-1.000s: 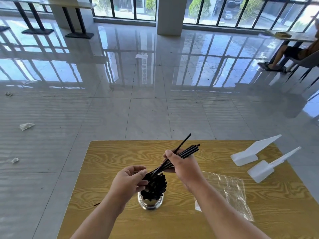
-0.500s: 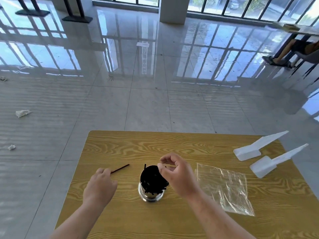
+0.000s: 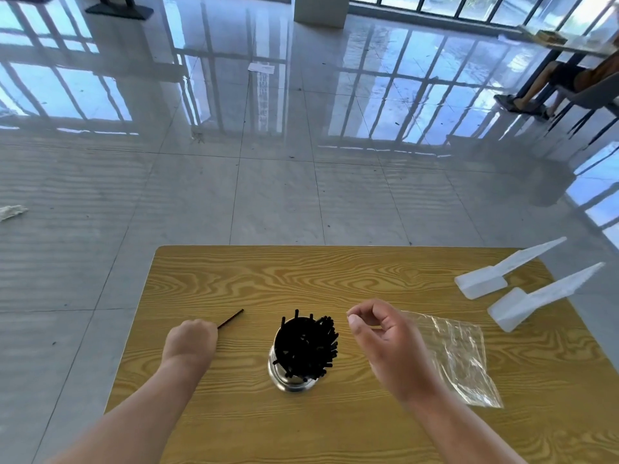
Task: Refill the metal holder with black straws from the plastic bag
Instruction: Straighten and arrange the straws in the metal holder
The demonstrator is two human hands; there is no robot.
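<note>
The metal holder (image 3: 290, 382) stands on the wooden table (image 3: 335, 276), near its middle, packed with black straws (image 3: 306, 343). My left hand (image 3: 189, 343) is on the table to the left of the holder. Its fingers curl around one end of a single black straw (image 3: 231, 319), which points away to the upper right. My right hand (image 3: 382, 336) hovers just right of the holder, fingers loosely curled, with nothing in it. The clear plastic bag (image 3: 459, 360) lies flat beyond that hand and looks empty.
Two white plastic pieces (image 3: 482, 279) (image 3: 522, 304) lie at the table's far right corner. Glossy tiled floor surrounds the table, with paper scraps (image 3: 11, 212) on it. A seated person's legs (image 3: 536, 85) show far off at the upper right.
My right hand has let go of the straw bundle, which now stands in the holder. My left hand left the holder and moved left onto the lone straw on the table.
</note>
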